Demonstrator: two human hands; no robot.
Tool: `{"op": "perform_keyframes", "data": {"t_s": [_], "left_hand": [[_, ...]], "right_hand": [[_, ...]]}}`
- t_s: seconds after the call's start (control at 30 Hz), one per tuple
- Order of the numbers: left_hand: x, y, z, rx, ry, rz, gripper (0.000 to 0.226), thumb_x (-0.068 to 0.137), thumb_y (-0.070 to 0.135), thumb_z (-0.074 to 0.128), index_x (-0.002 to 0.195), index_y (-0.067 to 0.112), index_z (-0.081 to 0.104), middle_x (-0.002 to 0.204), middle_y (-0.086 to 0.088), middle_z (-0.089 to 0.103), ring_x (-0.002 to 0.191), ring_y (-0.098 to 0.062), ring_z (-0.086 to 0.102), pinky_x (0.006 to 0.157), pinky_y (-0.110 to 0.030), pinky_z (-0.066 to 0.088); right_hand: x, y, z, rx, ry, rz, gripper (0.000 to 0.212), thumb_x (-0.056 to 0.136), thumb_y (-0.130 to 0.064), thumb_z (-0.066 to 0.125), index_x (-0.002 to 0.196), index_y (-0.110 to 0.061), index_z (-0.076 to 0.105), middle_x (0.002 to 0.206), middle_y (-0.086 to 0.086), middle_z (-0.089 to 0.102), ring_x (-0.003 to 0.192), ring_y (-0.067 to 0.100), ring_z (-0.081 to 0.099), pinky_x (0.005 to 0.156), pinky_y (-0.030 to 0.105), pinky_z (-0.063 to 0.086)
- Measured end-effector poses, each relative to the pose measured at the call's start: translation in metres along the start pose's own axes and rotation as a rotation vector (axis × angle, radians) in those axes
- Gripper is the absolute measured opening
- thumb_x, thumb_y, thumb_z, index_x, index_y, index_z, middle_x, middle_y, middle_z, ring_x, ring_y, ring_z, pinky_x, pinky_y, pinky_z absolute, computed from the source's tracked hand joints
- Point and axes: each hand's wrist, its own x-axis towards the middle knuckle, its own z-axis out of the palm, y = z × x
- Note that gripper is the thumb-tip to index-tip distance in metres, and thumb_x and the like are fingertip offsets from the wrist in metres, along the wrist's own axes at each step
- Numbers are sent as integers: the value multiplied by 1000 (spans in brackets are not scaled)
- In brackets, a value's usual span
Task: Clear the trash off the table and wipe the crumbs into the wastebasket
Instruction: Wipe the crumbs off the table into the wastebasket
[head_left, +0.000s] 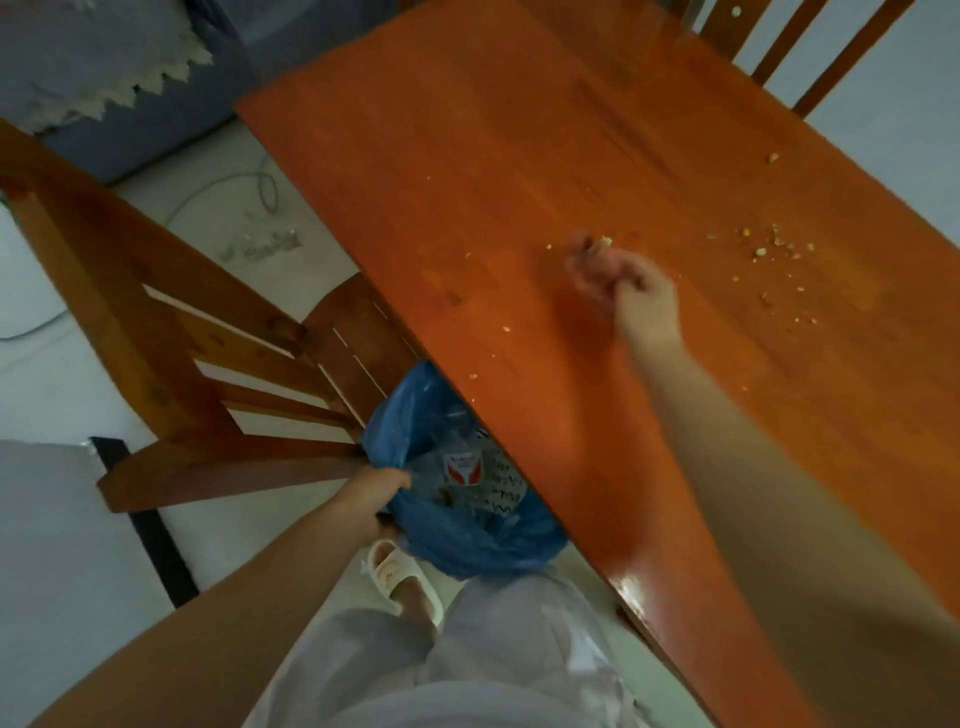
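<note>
An orange-brown wooden table (467, 156) carries scattered pale crumbs (774, 249), thickest at the right, with a few more near its left edge. My right hand (628, 291) is blurred over the tabletop, fingers curled around small crumbs, one crumb at its fingertips. Below the table's left edge stands the wastebasket with a blue bag (467, 540); a crushed clear plastic bottle with a red and white label (462, 473) lies inside. My left hand (374, 499) grips the bag's rim at its left side.
A wooden chair (171, 332) stands pushed against the table's left side, close to the wastebasket. Another chair back (810, 47) rises at the far right. My foot in a white slipper (400, 582) is beside the basket. Cables lie on the floor (228, 187).
</note>
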Motion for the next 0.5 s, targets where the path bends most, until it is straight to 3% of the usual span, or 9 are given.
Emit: {"op": "perform_keyframes", "data": {"t_s": [0.07,0.1,0.13,0.2,0.3,0.4,0.5], "left_hand": [[4,3,2,27,29,-18,42,88,3,52,128,-2,44,121,-24,55,111,-39,56,96,-53,48],[5,5,3,24,39,-28,44,88,2,52,130,-3,43,123,-24,55,110,-38,56,95,-52,49],[6,5,4,10,53,-47,45,87,2,52,131,-3,43,126,-25,54,111,-38,55,94,-50,49],[10,6,6,-11,76,-77,46,87,0,51,132,-4,41,131,-26,51,117,-39,52,96,-48,47],[12,6,7,-48,85,-99,46,88,0,50,132,-3,40,133,-25,50,122,-39,49,100,-49,45],[10,6,4,-63,69,-99,46,87,0,51,132,-2,40,131,-24,50,119,-38,50,95,-46,47],[10,6,-1,-71,36,-58,42,85,-2,52,126,0,42,109,-20,55,92,-32,55,81,-42,50]], "right_hand": [[64,-13,-10,-38,93,1,45,77,22,26,87,-9,58,92,15,62,69,3,68,61,17,54],[90,-15,-11,-167,119,-8,41,78,20,32,88,-10,59,96,16,62,74,7,68,58,16,53],[112,-15,-9,-304,123,-34,34,80,13,39,90,-11,61,103,17,63,82,14,68,60,19,54],[132,-14,8,-524,33,-27,29,83,-14,46,103,-20,66,116,12,62,103,25,62,80,31,55],[120,-10,44,-916,-168,-198,35,85,-43,43,115,-34,59,128,12,53,120,31,46,99,39,41],[86,9,67,-1008,-327,-354,39,81,-38,44,117,-31,57,123,12,54,117,33,44,95,39,35],[25,32,63,-973,-434,-459,30,86,-24,52,114,-29,59,116,7,56,110,28,47,90,37,35]]}}
